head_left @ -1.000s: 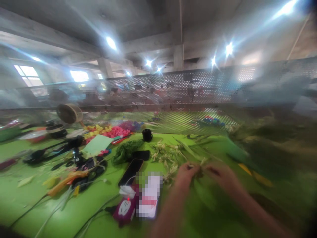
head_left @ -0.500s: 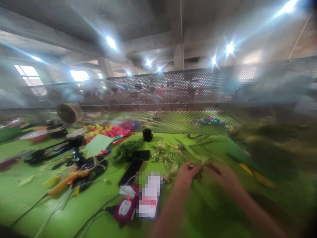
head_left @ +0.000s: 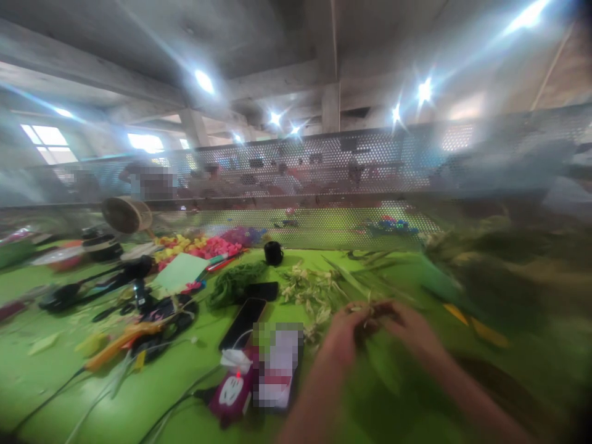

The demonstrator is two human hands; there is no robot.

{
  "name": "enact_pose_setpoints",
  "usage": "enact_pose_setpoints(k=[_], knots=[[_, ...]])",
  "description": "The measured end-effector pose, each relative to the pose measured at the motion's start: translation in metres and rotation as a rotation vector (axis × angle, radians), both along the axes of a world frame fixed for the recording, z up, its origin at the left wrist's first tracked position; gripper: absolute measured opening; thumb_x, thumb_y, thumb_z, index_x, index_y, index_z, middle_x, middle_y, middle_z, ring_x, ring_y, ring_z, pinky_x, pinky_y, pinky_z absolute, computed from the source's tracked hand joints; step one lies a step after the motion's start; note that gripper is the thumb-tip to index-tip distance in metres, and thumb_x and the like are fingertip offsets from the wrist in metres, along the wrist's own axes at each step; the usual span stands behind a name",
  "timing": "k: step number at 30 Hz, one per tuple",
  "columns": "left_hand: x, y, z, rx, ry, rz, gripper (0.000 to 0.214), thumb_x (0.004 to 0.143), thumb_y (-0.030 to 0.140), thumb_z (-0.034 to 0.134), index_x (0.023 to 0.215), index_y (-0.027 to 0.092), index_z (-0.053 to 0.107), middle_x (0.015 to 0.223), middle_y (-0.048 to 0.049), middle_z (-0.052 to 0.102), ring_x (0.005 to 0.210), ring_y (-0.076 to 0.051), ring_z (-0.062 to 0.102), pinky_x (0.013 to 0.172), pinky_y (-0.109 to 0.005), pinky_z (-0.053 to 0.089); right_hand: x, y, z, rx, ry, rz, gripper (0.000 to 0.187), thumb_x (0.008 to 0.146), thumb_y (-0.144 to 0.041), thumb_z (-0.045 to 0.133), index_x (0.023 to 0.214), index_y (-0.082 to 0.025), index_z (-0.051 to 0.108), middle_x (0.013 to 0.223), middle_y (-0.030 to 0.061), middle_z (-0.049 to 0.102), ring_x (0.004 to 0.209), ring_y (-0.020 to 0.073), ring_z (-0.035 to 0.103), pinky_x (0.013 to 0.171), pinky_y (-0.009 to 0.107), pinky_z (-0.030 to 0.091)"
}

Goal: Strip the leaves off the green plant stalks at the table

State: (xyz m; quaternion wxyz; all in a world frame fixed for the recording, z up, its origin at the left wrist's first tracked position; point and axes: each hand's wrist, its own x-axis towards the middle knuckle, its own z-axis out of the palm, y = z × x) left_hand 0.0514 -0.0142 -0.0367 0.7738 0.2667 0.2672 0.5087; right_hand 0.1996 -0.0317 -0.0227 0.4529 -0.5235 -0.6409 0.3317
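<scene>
My left hand [head_left: 345, 327] has its fingers closed on a small pale, leafy piece [head_left: 369, 310], held just over the green tabletop. My right hand [head_left: 401, 317] meets it from the other side, fingertips pinched on the same piece. Blur and the fingers hide most of its shape. Just beyond and left of my hands lies a loose pile of pale yellow-green leafy pieces [head_left: 308, 287]. A long flat green leaf strip [head_left: 349, 277] stretches away behind the fingers.
Left of my forearms are a lit phone [head_left: 277, 367], a purple power socket [head_left: 230, 394], a dark phone [head_left: 243, 324] and an orange glue gun [head_left: 123, 345] with cables. A black cup [head_left: 273, 253] stands near the perforated metal screen [head_left: 319, 166]. Large blurred foliage [head_left: 499, 265] fills the right.
My hands have drawn closer together, and my left hand has turned around the pale leafy piece. The whole view has shifted slightly; objects on the table stay put.
</scene>
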Motion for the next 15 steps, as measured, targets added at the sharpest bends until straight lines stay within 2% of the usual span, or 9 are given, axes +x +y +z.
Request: enact_pose_setpoints(k=[3,8,15], knots=[[-0.0006,0.0006,0.001,-0.003,0.005,0.007,0.033,0.053,0.026,0.084,0.075,0.013,0.062,0.063,0.0002,0.061,0.051,-0.008,0.053,0.053,-0.02,0.044,-0.0031,0.0001,0.0004,-0.033,0.045,0.015,0.024,0.071,-0.031,0.062,0.092,-0.019,0.063,0.09,0.0052,0.074,0.085,0.0216,0.069,0.081,0.035,0.052],[-0.0001,0.0017,-0.0021,-0.022,0.058,0.023,0.035,0.051,0.028,0.084,0.076,0.014,0.062,0.06,0.0011,0.059,0.049,-0.009,0.052,0.05,-0.021,0.042,0.0025,0.0026,0.0004,-0.014,-0.021,-0.033,0.023,0.072,-0.033,0.063,0.088,-0.017,0.066,0.087,0.0062,0.075,0.08,0.0221,0.068,0.077,0.036,0.053],[0.0006,0.0024,-0.0082,0.035,0.047,0.027,0.04,0.053,0.031,0.084,0.084,0.012,0.068,0.07,-0.004,0.065,0.058,-0.011,0.057,0.059,-0.023,0.047,0.0043,0.0012,0.0029,0.046,-0.191,-0.028,0.02,0.074,-0.038,0.062,0.08,-0.022,0.071,0.083,0.0034,0.076,0.076,0.0229,0.07,0.071,0.033,0.054]])
